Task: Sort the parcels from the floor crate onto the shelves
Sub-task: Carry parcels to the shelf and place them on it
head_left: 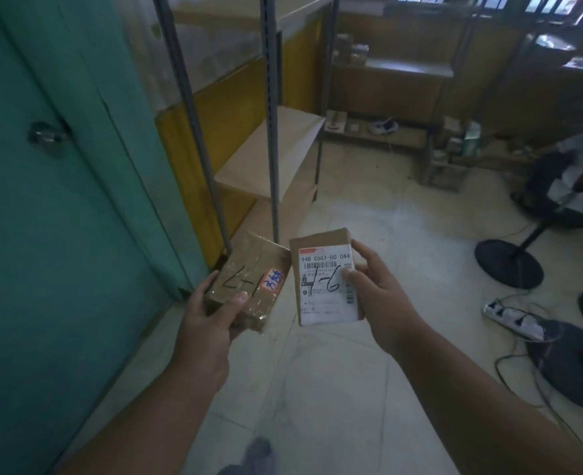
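My left hand (207,320) grips a small brown taped parcel (252,272) with black handwriting and an orange sticker, thumb on its top face. My right hand (379,296) holds a second small cardboard parcel (320,272) with a white shipping label marked "1-6", thumb on the label and fingers behind. Both parcels are held side by side above the tiled floor. A metal shelving unit with pale wooden shelves (269,156) stands just beyond them. The floor crate is not in view.
A teal door (53,200) fills the left side. More shelving (403,73) with small items lines the back wall. A fan stand base (507,262), a power strip (512,320) with cables and a dark round base (571,365) lie on the floor at right.
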A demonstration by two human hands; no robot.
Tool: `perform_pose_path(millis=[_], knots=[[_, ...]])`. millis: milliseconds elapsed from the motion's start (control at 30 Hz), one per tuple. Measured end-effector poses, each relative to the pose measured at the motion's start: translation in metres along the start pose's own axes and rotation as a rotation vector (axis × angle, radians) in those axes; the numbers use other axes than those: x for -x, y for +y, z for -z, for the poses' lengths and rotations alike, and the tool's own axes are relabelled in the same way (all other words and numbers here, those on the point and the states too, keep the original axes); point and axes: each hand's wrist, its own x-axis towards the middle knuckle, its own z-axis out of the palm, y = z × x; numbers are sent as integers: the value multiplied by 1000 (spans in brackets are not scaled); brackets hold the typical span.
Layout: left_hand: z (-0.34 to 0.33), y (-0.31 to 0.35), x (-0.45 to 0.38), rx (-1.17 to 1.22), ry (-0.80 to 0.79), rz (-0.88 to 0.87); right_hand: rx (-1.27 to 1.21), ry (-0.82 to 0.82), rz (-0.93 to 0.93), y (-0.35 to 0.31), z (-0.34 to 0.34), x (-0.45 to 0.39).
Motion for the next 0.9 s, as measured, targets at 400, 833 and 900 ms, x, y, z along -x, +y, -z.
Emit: perform_pose_path(millis=[400, 833, 900], knots=[[-214, 1, -170, -61, -362, 102, -26, 307, 39, -69, 145, -137], [-496, -80, -276, -34, -413, 99, -55, 488, 124, -115, 393, -278], [-521, -74, -296, 3, -363, 74, -62, 420, 133, -135, 416, -317]])
